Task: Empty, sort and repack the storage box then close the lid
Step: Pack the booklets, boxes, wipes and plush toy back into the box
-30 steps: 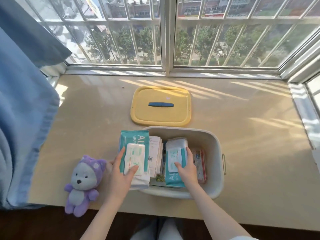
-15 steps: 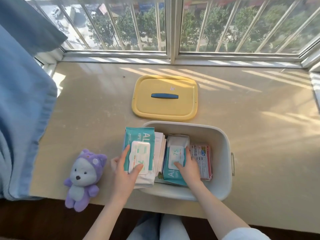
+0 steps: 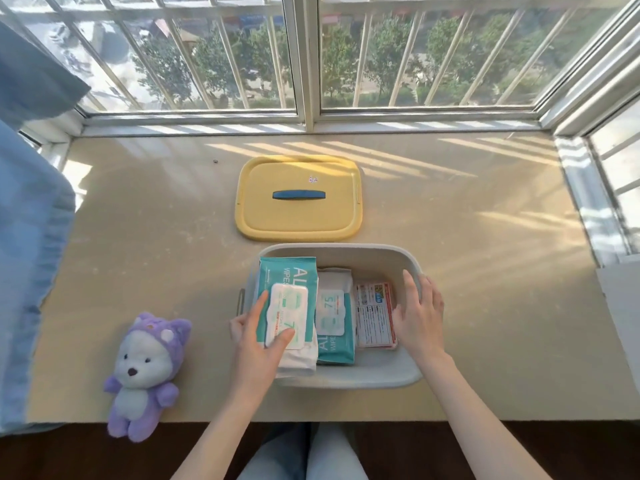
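Two hands work at the grey storage box (image 3: 363, 377), which sits in the lower middle of the head view, close to the near edge of the beige ledge (image 3: 485, 271). The left hand (image 3: 258, 336) grips the large wipes pack (image 3: 287, 271), thumb on its white flap, and the pack overhangs the box's left rim. The right hand (image 3: 419, 313) is spread and holds nothing. It sits at the box's right wall beside the printed packet (image 3: 375, 313), though whether it touches either is unclear. A smaller wipes pack (image 3: 334, 313) lies between the two.

As I judge it, the main risk is the big pack. Perched on the rim, it could tip outward or stand too high for the lid to seat. Pushing it down hard might slide the box toward the near edge, since nothing braces it there.

The yellow lid (image 3: 299, 220) lies flat just beyond the box, almost touching its far rim. Bare ledge opens to the right and far left. The plush toy (image 3: 147, 368) at lower left straddles the ledge's front edge, and the blue curtain (image 3: 31, 237) crowds the left border.
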